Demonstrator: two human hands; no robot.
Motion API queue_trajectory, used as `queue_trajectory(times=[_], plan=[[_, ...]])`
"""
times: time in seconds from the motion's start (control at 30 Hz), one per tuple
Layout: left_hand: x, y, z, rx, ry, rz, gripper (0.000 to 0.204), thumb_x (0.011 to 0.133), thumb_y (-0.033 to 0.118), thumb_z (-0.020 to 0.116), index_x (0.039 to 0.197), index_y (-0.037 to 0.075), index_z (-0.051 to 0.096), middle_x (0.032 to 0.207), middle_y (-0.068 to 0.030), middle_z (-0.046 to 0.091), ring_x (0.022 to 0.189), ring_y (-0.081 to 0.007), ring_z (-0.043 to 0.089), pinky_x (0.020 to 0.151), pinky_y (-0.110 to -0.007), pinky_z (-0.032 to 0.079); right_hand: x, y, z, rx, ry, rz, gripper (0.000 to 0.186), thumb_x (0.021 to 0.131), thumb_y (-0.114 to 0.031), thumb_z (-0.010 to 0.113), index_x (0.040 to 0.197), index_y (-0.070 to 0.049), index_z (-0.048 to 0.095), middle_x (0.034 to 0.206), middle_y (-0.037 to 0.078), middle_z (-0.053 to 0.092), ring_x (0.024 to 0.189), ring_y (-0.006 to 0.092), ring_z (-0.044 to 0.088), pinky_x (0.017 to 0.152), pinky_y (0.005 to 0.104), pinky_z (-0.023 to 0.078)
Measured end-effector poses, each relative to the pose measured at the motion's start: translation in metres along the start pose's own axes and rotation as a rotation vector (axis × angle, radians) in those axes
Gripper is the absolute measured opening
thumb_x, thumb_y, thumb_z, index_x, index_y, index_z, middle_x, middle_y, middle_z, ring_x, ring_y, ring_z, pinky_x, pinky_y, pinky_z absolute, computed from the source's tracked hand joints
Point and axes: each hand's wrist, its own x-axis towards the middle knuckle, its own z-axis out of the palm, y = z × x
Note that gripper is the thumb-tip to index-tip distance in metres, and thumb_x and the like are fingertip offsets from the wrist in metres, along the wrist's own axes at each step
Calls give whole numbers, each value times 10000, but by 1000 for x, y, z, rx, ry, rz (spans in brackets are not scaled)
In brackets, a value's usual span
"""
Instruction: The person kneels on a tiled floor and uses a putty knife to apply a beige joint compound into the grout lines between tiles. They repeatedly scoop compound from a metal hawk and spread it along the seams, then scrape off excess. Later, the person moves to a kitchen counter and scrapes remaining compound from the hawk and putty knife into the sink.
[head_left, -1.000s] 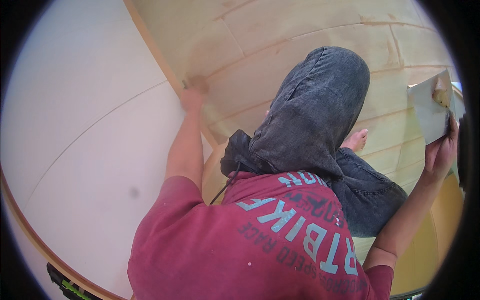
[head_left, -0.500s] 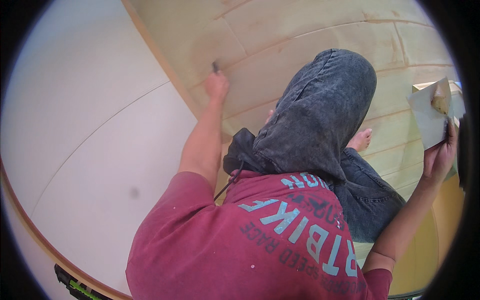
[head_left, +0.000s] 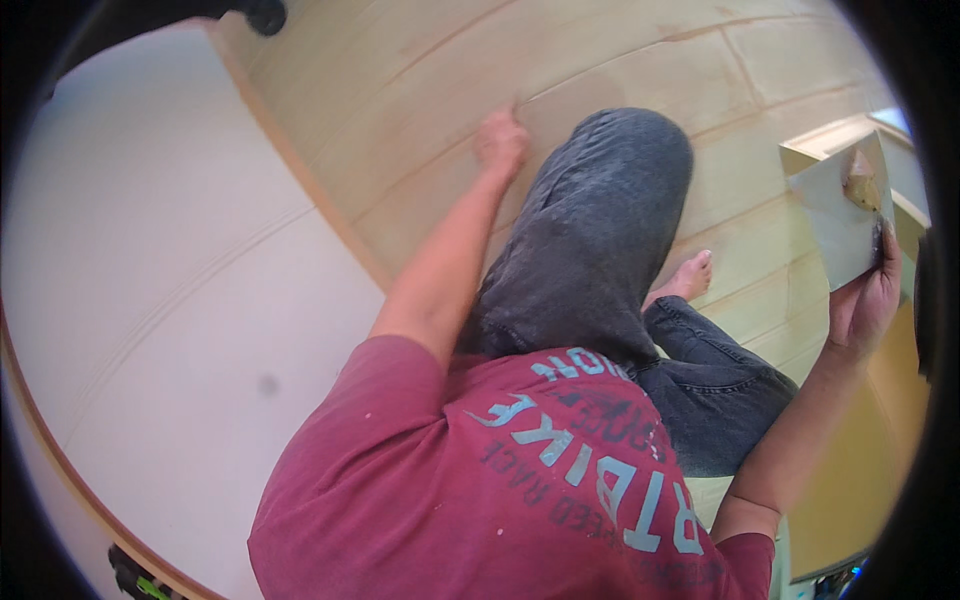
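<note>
My left hand (head_left: 503, 143) is closed in a fist, out over the pale boards (head_left: 450, 110) to the left of my raised knee. Motion smears its fingers; a small dark-ended tool stuck out of this fist a moment earlier, and now it is mostly hidden. Off to the right, my right hand (head_left: 866, 300) grips the lower edge of a flat pale plate (head_left: 833, 220), held tilted up. A tan lump of putty-like paste (head_left: 860, 185) clings to the plate's face. Beside my fingers a dark strip (head_left: 878, 243) shows on the plate.
Brownish lines run along the seams between the boards. A large white panel (head_left: 180, 250) with a wooden edge (head_left: 300, 185) fills the left side. My bent leg (head_left: 600, 200) and bare foot (head_left: 688, 277) take up the middle. Behind the plate stands a wooden box-like piece (head_left: 825, 140).
My left hand has swung right, closer to my knee, staying closed. The view has shifted a little; my right hand still holds the plate with the paste on it.
</note>
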Motion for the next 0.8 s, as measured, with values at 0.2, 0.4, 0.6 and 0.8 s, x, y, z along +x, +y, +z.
queue_trajectory(times=[0.2,0.4,0.6,0.8], plan=[[11,-49,-2,217,205,336,417,962,126,526,1366,122,633,1174,-148,662,1068,-359,657,827,-500,555,-13,-3,37,-245,475,-140,392,1104,-202,471,1396,46,554,1445,161,590,1326,275,571,1166,438,436],[-4,-45,26,396,54,568,443,945,103,530,1365,-28,580,1095,-181,638,1001,-350,642,811,-462,572,-18,-1,42,-191,544,-183,368,1112,-183,443,1374,42,571,1451,155,588,1326,275,573,1173,434,434],[30,-15,13,343,114,464,481,933,103,542,1381,-72,540,1112,-212,618,1017,-351,641,781,-437,591,-29,0,44,-273,517,-202,360,1111,-167,438,1377,33,575,1466,157,574,1337,283,560,1177,440,430],[-2,1,58,249,-130,616,462,963,120,510,1388,-60,522,1167,-247,606,1076,-401,638,785,-495,578,-30,-4,44,-253,503,-235,364,1103,-152,448,1409,11,559,1515,182,512,1376,322,519,1181,500,424]])
